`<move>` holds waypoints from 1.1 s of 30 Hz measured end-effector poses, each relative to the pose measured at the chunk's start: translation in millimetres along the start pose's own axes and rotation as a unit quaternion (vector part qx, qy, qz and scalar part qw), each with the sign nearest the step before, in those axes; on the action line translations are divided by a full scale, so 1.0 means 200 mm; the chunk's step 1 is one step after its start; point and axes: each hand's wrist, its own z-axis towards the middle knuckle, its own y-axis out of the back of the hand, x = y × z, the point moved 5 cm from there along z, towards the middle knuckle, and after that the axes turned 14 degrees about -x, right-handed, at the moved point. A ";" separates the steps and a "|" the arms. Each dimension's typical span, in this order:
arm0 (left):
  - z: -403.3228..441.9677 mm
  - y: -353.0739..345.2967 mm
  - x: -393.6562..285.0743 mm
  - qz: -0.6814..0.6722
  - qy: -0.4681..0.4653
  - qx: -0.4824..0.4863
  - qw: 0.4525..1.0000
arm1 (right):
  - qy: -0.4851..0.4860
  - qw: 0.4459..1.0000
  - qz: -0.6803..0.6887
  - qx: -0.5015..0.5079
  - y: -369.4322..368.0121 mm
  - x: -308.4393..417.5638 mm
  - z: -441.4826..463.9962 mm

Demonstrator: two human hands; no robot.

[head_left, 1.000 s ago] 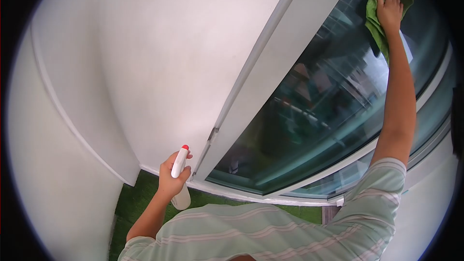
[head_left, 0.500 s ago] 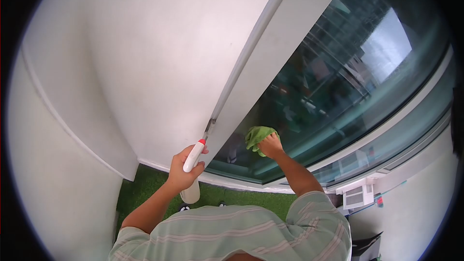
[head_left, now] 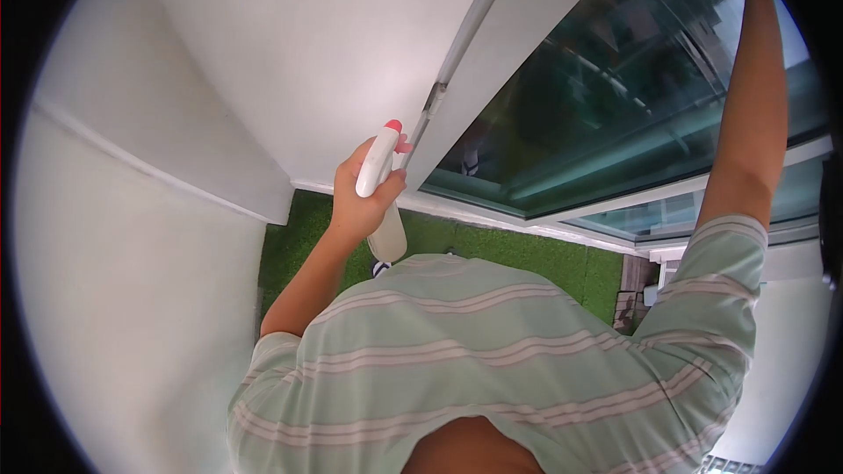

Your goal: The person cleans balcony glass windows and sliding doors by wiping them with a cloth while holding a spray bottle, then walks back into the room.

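My left hand is closed round the neck of a white spray bottle with a red nozzle tip, held upright near the lower hinge side of the door frame. The bottle's pale body hangs below my fingers. My right arm stretches up along the right side of the dark glass pane, and its hand lies beyond the top edge of the view. The green cloth does not show now.
A white wall stands ahead and to the left. The white door frame runs diagonally beside the glass. Green artificial turf covers the floor, with wooden tiles at the right. A shoe tip shows below the bottle.
My right hand has moved from the lower glass up and right, out of view, and the cloth is no longer visible. The view has tilted down; my left hand still holds the bottle.
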 end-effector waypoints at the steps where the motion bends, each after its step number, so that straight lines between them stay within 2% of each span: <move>1: 0.00 0.01 0.01 0.003 0.010 -0.003 1.000 | 0.020 0.999 -0.027 -0.007 0.04 0.07 -0.04; 2: 0.01 0.01 0.01 0.005 0.017 -0.004 1.000 | -0.076 0.986 0.037 0.146 0.11 0.11 -0.13; 3: 0.02 0.02 0.01 0.009 0.025 -0.005 1.000 | -0.101 0.971 0.068 0.208 0.26 0.20 -0.32; 4: 0.02 0.02 0.03 0.015 0.040 -0.013 0.999 | -0.078 0.987 0.027 0.141 0.42 0.26 -0.60; 5: 0.02 0.02 0.05 0.021 0.053 -0.020 0.998 | -0.072 0.991 0.089 0.068 0.59 0.36 -0.85; 6: 0.02 0.02 0.07 0.030 0.065 -0.022 0.997 | -0.150 0.968 0.140 0.145 0.85 0.49 -1.10; 7: -0.03 0.04 0.09 0.058 0.083 -0.012 0.995 | -0.166 0.939 0.159 0.255 1.06 0.60 -1.34; 8: 0.04 0.00 0.09 0.100 0.079 0.013 0.992 | -0.232 0.910 0.153 0.307 1.23 0.65 -1.63; 11: 0.05 -0.08 0.11 0.173 0.113 0.029 0.978 | -0.467 0.797 0.062 0.377 1.80 0.82 -2.40; 13: 0.04 -0.14 0.17 0.220 0.136 0.059 0.964 | -0.665 0.660 -0.051 0.347 2.15 0.87 -2.91; 14: 0.04 -0.19 0.22 0.236 0.138 0.073 0.959 | -0.776 0.559 -0.083 0.279 2.29 0.90 -3.15; 15: 0.05 -0.23 0.25 0.255 0.143 0.087 0.952 | -0.885 0.432 -0.081 0.157 2.40 0.93 -3.35; 16: 0.05 -0.27 0.30 0.267 0.159 0.104 0.945 | -0.951 0.300 -0.066 0.031 2.47 0.98 -3.52; 17: 0.05 -0.33 0.34 0.272 0.151 0.128 0.942 | -0.977 0.196 -0.061 -0.056 2.50 1.00 -3.61; 18: 0.04 -0.37 0.36 0.279 0.146 0.152 0.937 | -0.984 0.136 -0.059 -0.098 2.51 1.01 -3.67; 20: 0.02 -0.45 0.40 0.289 0.140 0.196 0.926 | -0.984 0.071 -0.050 -0.159 2.40 0.97 -3.64; 21: 0.03 -0.51 0.41 0.289 0.131 0.219 0.923 | -0.977 0.073 -0.062 -0.192 2.32 0.90 -3.53; 22: 0.04 -0.56 0.40 0.270 0.118 0.225 0.929 | -0.968 0.069 -0.090 -0.223 2.17 0.76 -3.23; 23: 0.04 -0.60 0.38 0.253 0.109 0.232 0.933 | -0.951 0.114 -0.167 -0.236 2.08 0.67 -3.12; 24: 0.04 -0.66 0.37 0.229 0.097 0.242 0.938 | -0.946 0.266 -0.161 -0.088 1.92 0.52 -2.89; 25: 0.05 -0.69 0.37 0.247 0.078 0.254 0.932 | -0.891 0.414 -0.185 0.041 1.75 0.38 -2.64; 26: 0.04 -0.75 0.34 0.247 0.069 0.265 0.930 | -0.799 0.570 -0.157 0.109 1.56 0.25 -2.35; 27: 0.03 -0.81 0.32 0.247 0.060 0.272 0.928 | -0.710 0.684 -0.102 0.134 1.41 0.14 -2.06; 28: 0.03 -0.87 0.31 0.246 0.051 0.277 0.927 | -0.635 0.754 -0.029 0.161 1.30 0.05 -1.81; 30: 0.01 -0.98 0.32 0.237 0.047 0.295 0.924 | -0.494 0.856 0.085 0.129 1.17 0.00 -1.56; 33: 0.01 -1.11 0.37 0.243 0.052 0.318 0.915 | -0.464 0.867 0.113 0.143 1.25 -0.06 -1.72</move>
